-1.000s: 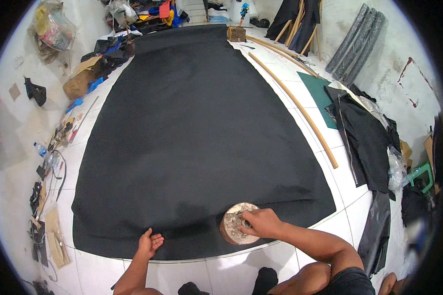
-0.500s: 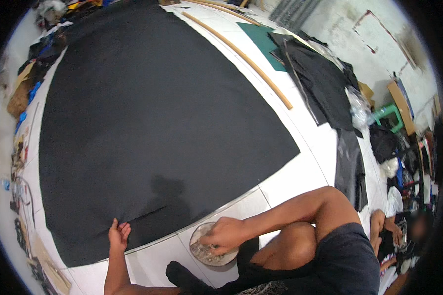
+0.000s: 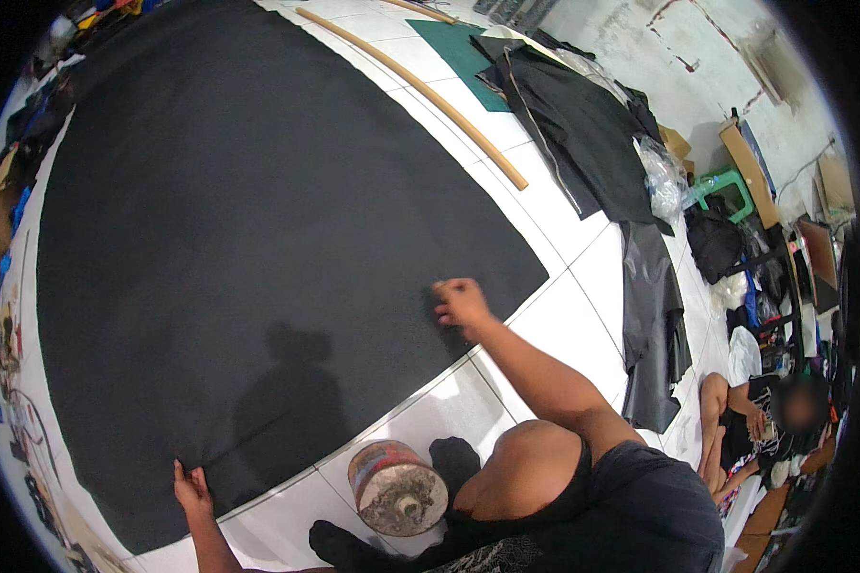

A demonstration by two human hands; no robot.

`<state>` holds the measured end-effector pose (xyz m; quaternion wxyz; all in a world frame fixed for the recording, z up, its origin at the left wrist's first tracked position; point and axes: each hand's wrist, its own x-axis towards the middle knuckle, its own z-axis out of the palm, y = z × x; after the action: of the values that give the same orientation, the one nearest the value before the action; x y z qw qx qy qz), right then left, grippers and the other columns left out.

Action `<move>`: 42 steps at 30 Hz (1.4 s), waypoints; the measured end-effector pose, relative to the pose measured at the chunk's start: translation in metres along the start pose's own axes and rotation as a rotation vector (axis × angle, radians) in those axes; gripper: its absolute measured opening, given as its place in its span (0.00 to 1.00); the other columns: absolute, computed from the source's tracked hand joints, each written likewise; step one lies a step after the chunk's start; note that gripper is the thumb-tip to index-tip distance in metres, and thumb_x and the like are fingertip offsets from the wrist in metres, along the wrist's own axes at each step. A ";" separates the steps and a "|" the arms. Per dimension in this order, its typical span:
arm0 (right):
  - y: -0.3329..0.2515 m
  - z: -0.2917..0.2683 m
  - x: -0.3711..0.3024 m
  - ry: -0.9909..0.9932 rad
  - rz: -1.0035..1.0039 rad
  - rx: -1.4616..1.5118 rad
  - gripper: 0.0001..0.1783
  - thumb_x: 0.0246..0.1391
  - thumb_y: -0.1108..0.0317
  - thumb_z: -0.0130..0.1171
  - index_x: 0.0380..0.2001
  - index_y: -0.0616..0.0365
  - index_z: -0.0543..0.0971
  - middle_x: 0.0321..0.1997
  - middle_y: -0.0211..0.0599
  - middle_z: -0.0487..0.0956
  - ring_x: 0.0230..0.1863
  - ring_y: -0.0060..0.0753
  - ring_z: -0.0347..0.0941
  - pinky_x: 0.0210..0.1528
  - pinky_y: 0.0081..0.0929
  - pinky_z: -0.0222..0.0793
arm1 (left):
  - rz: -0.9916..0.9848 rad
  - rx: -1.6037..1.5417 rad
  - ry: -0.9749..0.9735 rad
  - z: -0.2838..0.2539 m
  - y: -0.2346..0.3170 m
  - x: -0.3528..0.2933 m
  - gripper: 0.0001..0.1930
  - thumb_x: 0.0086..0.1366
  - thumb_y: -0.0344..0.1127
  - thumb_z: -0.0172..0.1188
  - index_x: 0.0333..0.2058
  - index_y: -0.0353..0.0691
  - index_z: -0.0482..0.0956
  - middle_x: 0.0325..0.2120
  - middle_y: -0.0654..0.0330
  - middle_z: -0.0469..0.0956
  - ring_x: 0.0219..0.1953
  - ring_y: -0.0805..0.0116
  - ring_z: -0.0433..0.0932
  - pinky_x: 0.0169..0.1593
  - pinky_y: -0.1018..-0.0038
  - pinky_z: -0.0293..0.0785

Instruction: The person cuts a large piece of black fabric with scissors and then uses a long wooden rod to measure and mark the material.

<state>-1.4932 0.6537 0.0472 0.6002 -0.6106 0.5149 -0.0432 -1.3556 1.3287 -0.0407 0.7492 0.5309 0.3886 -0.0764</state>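
Note:
A large sheet of black fabric point(image 3: 287, 210) lies spread over the floor. My left hand point(image 3: 193, 492) rests at its near-left edge, fingers apart, beside a faint crease point(image 3: 248, 435) in the sheet. Further right, my right hand point(image 3: 463, 307) is over the sheet near its right corner. Its fingers are bent together, and whatever is between them is too small to make out. Just off the near edge stands a round reddish tin point(image 3: 398, 487) with a crusted grey top and a knob in the middle, between my dark-socked feet point(image 3: 454, 463).
On the white tiled floor point(image 3: 592, 296), a long tan pole point(image 3: 420, 86) lies along the sheet's right side. Beyond it are green material point(image 3: 459, 57) and folded black material point(image 3: 573, 124). A green stool point(image 3: 726, 196) stands amid clutter. Another person point(image 3: 736, 420) sits at the right.
My right hand has left the tin's top and moved up and right over the black sheet. My left hand stays by the near-left edge. The whole view has shifted.

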 end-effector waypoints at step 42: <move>0.071 -0.175 0.099 0.728 -0.246 -0.765 0.26 0.61 0.51 0.58 0.54 0.59 0.78 0.51 0.54 0.78 0.56 0.55 0.74 0.58 0.46 0.71 | 0.151 0.315 0.064 -0.118 -0.044 -0.033 0.15 0.68 0.46 0.58 0.45 0.42 0.78 0.33 0.67 0.72 0.29 0.76 0.67 0.38 0.76 0.68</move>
<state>-1.6060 0.4835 -0.0159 0.1082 -0.7869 0.5931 -0.1313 -1.4603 1.4010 -0.0669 0.6476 0.6716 0.3544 -0.0630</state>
